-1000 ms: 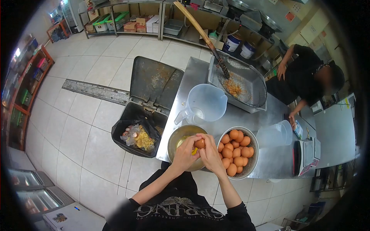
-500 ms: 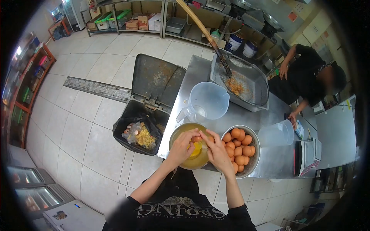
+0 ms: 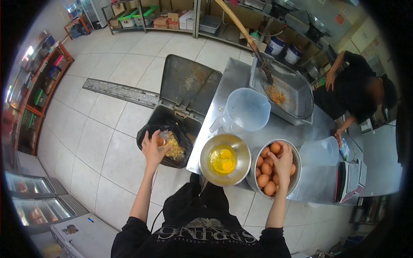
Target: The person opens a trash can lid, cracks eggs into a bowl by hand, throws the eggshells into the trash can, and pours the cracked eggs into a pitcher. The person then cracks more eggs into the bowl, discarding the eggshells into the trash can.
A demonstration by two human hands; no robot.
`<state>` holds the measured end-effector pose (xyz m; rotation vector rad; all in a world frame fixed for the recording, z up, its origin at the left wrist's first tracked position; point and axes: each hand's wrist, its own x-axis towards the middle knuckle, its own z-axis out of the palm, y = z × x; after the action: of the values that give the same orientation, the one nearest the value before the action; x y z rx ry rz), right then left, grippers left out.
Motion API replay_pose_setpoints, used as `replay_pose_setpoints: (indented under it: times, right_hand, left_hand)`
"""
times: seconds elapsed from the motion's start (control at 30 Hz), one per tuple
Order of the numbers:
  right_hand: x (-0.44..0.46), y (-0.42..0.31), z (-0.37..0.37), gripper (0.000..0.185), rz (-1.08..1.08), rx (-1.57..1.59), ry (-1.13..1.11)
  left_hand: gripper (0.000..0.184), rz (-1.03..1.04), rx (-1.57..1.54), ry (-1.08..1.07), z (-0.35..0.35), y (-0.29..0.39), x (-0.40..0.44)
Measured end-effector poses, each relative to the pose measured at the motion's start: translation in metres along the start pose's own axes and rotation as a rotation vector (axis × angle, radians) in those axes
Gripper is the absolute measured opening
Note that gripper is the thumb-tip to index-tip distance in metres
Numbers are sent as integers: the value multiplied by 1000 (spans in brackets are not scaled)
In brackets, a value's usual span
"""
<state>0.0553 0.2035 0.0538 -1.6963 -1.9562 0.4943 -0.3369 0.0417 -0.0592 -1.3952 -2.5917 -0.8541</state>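
Observation:
My left hand (image 3: pixel 155 150) is over the black-lined bin (image 3: pixel 148 131), fingers spread, with a brown eggshell (image 3: pixel 161 141) by its fingertips; whether they touch is unclear. At the other side, my right hand (image 3: pixel 282 159) reaches into a round metal bowl (image 3: pixel 297 182) of brown eggs (image 3: pixel 269 188), its thumb and fingers around one egg (image 3: pixel 275 148) at the upper part of the pile. Between my hands, a steel mixing bowl (image 3: pixel 205 167) holds cracked egg with several yolks (image 3: pixel 225 159). Neither hand touches this bowl.
A clear pitcher (image 3: pixel 247 109) stands behind the mixing bowl. Beyond it is a grey tub (image 3: pixel 301 114) with a strainer and long wooden handle (image 3: pixel 236 23). A clear container (image 3: pixel 320 151) and a scale (image 3: pixel 350 180) are at right, near another person (image 3: pixel 355 86).
My hands have parted from above the mixing bowl. The left has moved out over the bin, the right across into the egg bowl. More yolk shows in the mixing bowl. The view has shifted slightly.

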Motion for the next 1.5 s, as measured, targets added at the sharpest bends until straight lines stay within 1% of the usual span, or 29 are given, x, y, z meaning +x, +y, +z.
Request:
replay_pose_setpoints:
  times: [0.07, 0.13, 0.2, 0.23, 0.27, 0.3, 0.33, 0.37, 0.4, 0.43, 0.53, 0.57, 0.63, 0.67, 0.73, 0.77, 0.87, 0.9, 0.97, 1.0, 1.03, 1.1, 1.17, 1.27, 1.3, 1.37, 1.4, 1.43, 1.5]
  right_hand:
    - [13, 7, 10, 43, 37, 22, -45]
    - [10, 12, 12, 45, -86, -49, -12]
    - [3, 12, 8, 43, -89, 1, 22]
    - [0, 11, 7, 41, -101, 57, 70]
    - [-8, 17, 0, 44, -13, 163, 114]
    - [-17, 25, -9, 47, -43, 158, 292]
    - [-26, 38, -22, 50, -79, 149, 467]
    - [-31, 73, -40, 53, -59, -35, 562]
    - [-30, 105, -54, 46, -24, 193, 620]
    - [-27, 132, -64, 46, -27, 187, 620]
    - [-24, 172, -64, 48, 174, 748, 450]
    - [-22, 175, -54, 48, 174, 743, 469]
    - [-25, 184, -36, 44, 151, 744, 350]
    - [-28, 185, -34, 44, 162, 740, 370]
    - [-31, 178, -31, 40, 253, 938, 471]
    - [-34, 170, -29, 40, 245, 934, 484]
    - [-53, 151, -15, 39, 190, 566, 597]
    - [-60, 142, -13, 39, 195, 560, 598]
    - [-76, 106, -19, 37, 170, 249, 933]
    - [-82, 79, -32, 36, 168, 414, 851]
    - [-83, 56, -36, 36, 169, 419, 853]
    - [-81, 15, -28, 34, 122, 1297, 229]
    - [-68, -12, 2, 36, 329, 1623, -224]
    - [-47, -38, 29, 35, 414, 1734, -361]
    - [-41, -45, 29, 35, 412, 1735, -377]
    - [-35, -58, 26, 33, 90, 1236, -290]
    - [-31, -60, 26, 34, -122, 879, -193]
    - [-29, -65, 27, 34, -134, 880, -200]
    - [-30, -75, 23, 33, -585, 261, -32]
  left_hand:
    - [62, -5, 38, 72, 7, -4, 8]
    - [55, -252, -748, -459, -6, 33, -1]
    - [54, -149, -800, -588, 10, 63, -30]
    - [54, -70, -819, -609, 17, 76, -40]
    - [51, -94, -761, -593, 21, 85, -47]
    - [48, -125, -710, -576, 24, 92, -51]
    - [48, -130, -723, -573, 27, 92, -51]
    - [44, -149, -753, -543, 28, 89, -50]
    - [40, -168, -781, -515, 28, 85, -50]
    - [35, -195, -786, -564, 20, 84, -45]
    - [34, -147, -885, -548, 31, 63, -46]
    - [35, -149, -926, -552, 35, 59, -44]
    - [35, -140, -970, -580, 33, 62, -41]
    - [35, -172, -925, -595, 28, 64, -38]
    - [37, -168, -892, -572, 27, 65, -33]
    - [37, -156, -902, -573, 29, 63, -32]
    - [37, -171, -880, -611, 29, 64, -27]
    - [37, -172, -882, -618, 27, 66, -24]
    - [36, -161, -823, -566, 22, 69, -19]
    - [35, -193, -845, -585, 21, 69, -16]
    - [35, -190, -842, -583, 24, 66, -16]
    - [36, -126, -873, -620, 32, 57, -15]
    - [35, -94, -824, -599, 31, 58, -15]
    - [33, -85, -883, -604, 28, 57, -18]
    - [33, -93, -880, -592, 27, 59, -19]
    - [32, -95, -913, -550, 26, 60, -24]
    - [33, -76, -982, -517, 30, 59, -25]
    - [33, -77, -983, -503, 31, 54, -26]
    - [37, -47, -938, -556, 29, 52, -27]
